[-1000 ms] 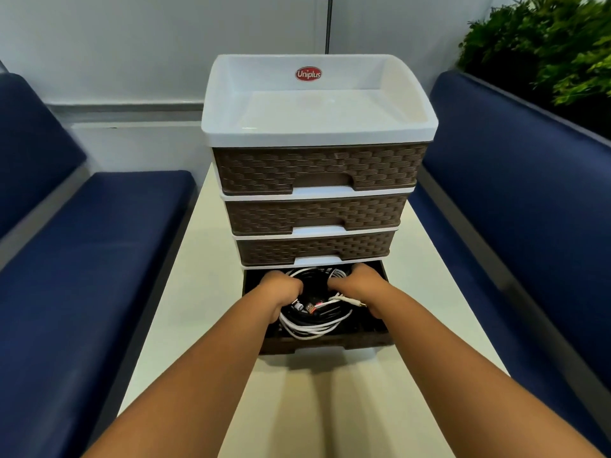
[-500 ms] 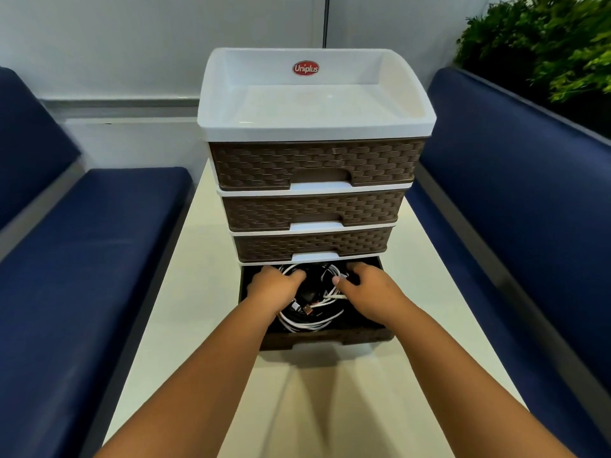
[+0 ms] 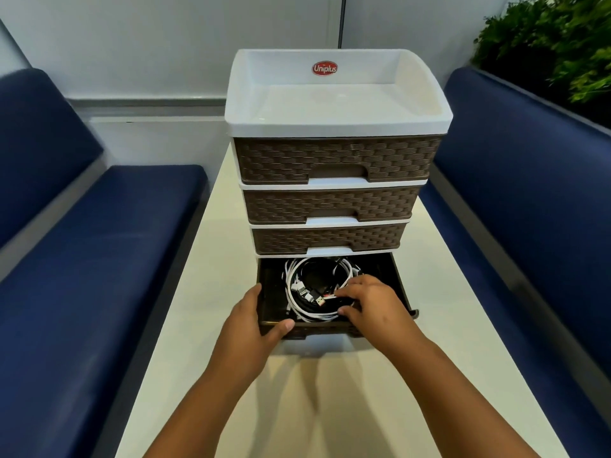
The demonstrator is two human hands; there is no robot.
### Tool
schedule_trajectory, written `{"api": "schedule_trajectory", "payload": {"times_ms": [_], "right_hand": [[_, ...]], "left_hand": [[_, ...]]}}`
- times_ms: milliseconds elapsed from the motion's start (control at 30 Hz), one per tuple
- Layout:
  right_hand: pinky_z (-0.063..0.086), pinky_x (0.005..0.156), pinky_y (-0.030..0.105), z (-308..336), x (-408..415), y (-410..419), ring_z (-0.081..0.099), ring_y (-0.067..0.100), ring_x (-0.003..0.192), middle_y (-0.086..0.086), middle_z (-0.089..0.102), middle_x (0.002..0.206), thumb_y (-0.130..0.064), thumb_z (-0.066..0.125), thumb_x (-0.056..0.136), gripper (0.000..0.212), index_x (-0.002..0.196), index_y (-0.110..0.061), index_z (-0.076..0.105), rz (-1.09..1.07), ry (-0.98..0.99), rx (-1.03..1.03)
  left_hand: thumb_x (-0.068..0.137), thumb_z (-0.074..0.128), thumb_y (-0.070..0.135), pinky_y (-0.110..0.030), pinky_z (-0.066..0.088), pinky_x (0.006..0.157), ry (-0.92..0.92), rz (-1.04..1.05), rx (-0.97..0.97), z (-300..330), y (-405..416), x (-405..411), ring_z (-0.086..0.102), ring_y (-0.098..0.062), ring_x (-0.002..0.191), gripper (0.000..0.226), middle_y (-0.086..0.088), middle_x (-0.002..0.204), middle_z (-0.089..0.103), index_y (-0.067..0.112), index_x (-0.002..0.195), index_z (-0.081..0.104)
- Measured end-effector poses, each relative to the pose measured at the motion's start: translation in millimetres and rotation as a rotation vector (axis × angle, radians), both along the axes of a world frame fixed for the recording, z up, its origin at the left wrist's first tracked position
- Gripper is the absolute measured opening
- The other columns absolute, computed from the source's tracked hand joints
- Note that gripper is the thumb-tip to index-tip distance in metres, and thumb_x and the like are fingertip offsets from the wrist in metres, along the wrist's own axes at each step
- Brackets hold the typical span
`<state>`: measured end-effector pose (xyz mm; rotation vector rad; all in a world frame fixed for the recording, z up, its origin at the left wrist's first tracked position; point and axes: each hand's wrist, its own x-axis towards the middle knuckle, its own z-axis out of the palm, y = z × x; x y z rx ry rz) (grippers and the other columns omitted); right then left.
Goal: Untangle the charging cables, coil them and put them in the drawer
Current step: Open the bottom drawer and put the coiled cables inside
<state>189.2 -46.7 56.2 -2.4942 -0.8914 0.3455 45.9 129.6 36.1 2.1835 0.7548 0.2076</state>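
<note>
Both cables (image 3: 310, 292) coiled in drawer (image 3: 396, 279) | left hand (image 3: 254, 322) grips its front-left corner | right hand (image 3: 370, 302) pinches cable | shutting left

One marking is legible: a red oval label (image 3: 324, 68) reading "Uniplus" in white letters. It is fixed to the inner back wall of the white top tray (image 3: 337, 122) of the drawer unit. No other text, number or sign is readable.

Four drawers (image 3: 337, 160), one open, two hands (image 3: 251, 322), two benches (image 3: 109, 233), one table (image 3: 330, 391)
</note>
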Motion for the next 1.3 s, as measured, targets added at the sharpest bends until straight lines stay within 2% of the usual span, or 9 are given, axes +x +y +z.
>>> {"api": "schedule_trajectory", "payload": {"times_ms": [100, 467, 600, 733, 833, 933, 1067, 1200, 1300], "right_hand": [[0.031, 0.092, 0.011, -2.6, 0.9, 6.6, 0.056, 0.016, 0.114, 0.002, 0.052, 0.133, -0.019, 0.067, 0.091, 0.033, 0.124, -0.019, 0.067, -0.005, -0.007, 0.002], [0.039, 0.098, 0.021, -12.5, 4.3, 21.9, 0.056, 0.02, 0.113, 0.004, 0.052, 0.127, -0.016, 0.064, 0.092, 0.029, 0.121, -0.017, 0.069, -0.002, -0.024, 0.02], [0.035, 0.1, 0.02, -8.8, 0.6, 16.0, 0.051, 0.02, 0.122, 0.003, 0.049, 0.137, -0.022, 0.06, 0.096, 0.03, 0.125, -0.019, 0.066, 0.021, -0.035, 0.026], [0.036, 0.108, 0.036, -1.7, -12.5, -7.7, 0.043, 0.025, 0.128, 0.005, 0.055, 0.135, -0.025, 0.062, 0.093, 0.026, 0.118, -0.023, 0.071, -0.042, -0.227, 0.15], [0.037, 0.106, 0.035, -1.5, -23.2, -37.6, 0.039, 0.018, 0.129, -0.002, 0.052, 0.136, -0.029, 0.065, 0.09, 0.032, 0.122, -0.027, 0.066, -0.187, -0.33, 0.279], [0.036, 0.105, 0.033, -12.9, -28.9, -64.3, 0.032, 0.015, 0.134, -0.004, 0.041, 0.145, -0.032, 0.067, 0.088, 0.052, 0.137, -0.029, 0.05, -0.333, -0.228, 0.332], [0.035, 0.105, 0.03, -28.9, -30.2, -80.3, 0.032, 0.016, 0.139, -0.005, 0.034, 0.151, -0.039, 0.07, 0.086, 0.071, 0.147, -0.027, 0.035, -0.403, -0.062, 0.311], [0.039, 0.105, 0.031, -38.4, -28.4, -74.6, 0.041, 0.02, 0.135, -0.002, 0.037, 0.151, -0.032, 0.069, 0.089, 0.07, 0.148, -0.026, 0.031, -0.467, 0.102, 0.378], [0.042, 0.1, 0.028, -43.5, -24.3, -69.4, 0.048, 0.016, 0.127, -0.004, 0.044, 0.145, -0.029, 0.064, 0.092, 0.063, 0.147, -0.027, 0.034, -0.473, 0.115, 0.389]], "left_hand": [[0.078, 0.077, 0.043, -0.029, 0.045, 0.098, -0.029, 0.02, -0.036, 0.6, -0.7, 0.7, 0.056, -0.014, 0.12, 0.084, 0.003, 0.134, 0.057, 0.025, 0.146, 0.033], [0.078, 0.078, 0.036, -0.026, 0.045, 0.091, -0.058, 0.014, -0.059, 4.4, -4.6, 1.4, 0.059, -0.013, 0.114, 0.078, 0.005, 0.128, 0.061, 0.024, 0.143, 0.036], [0.08, 0.077, 0.035, -0.022, 0.041, 0.086, -0.068, 0.008, -0.056, 8.2, -5.6, 0.1, 0.058, -0.013, 0.113, 0.075, 0.005, 0.129, 0.06, 0.023, 0.143, 0.037], [0.084, 0.074, 0.034, -0.014, 0.038, 0.081, -0.102, -0.028, -0.045, 7.6, -6.9, -4.6, 0.051, -0.002, 0.106, 0.07, 0.011, 0.13, 0.055, 0.025, 0.143, 0.037], [0.084, 0.072, 0.037, -0.021, 0.04, 0.091, -0.085, 0.017, -0.053, 1.7, -4.1, -12.4, 0.051, -0.011, 0.118, 0.075, 0.01, 0.137, 0.049, 0.023, 0.146, 0.033], [0.085, 0.072, 0.033, -0.031, 0.044, 0.099, -0.094, 0.08, -0.106, -6.4, -0.7, -16.6, 0.053, -0.018, 0.123, 0.066, 0.001, 0.14, 0.052, 0.021, 0.142, 0.041], [0.086, 0.073, 0.024, -0.025, 0.046, 0.091, -0.143, 0.122, -0.135, -9.6, -2.3, -16.1, 0.057, -0.014, 0.113, 0.048, 0.004, 0.123, 0.061, 0.021, 0.129, 0.053], [0.085, 0.074, 0.024, -0.028, 0.049, 0.092, -0.17, 0.145, -0.169, -12.1, -0.5, -15.7, 0.059, -0.015, 0.111, 0.042, 0.005, 0.118, 0.064, 0.024, 0.123, 0.056], [0.084, 0.075, 0.022, -0.024, 0.047, 0.089, -0.198, 0.162, -0.2, -12.4, 0.0, -13.9, 0.059, -0.014, 0.11, 0.04, 0.004, 0.117, 0.064, 0.025, 0.12, 0.057]]}}
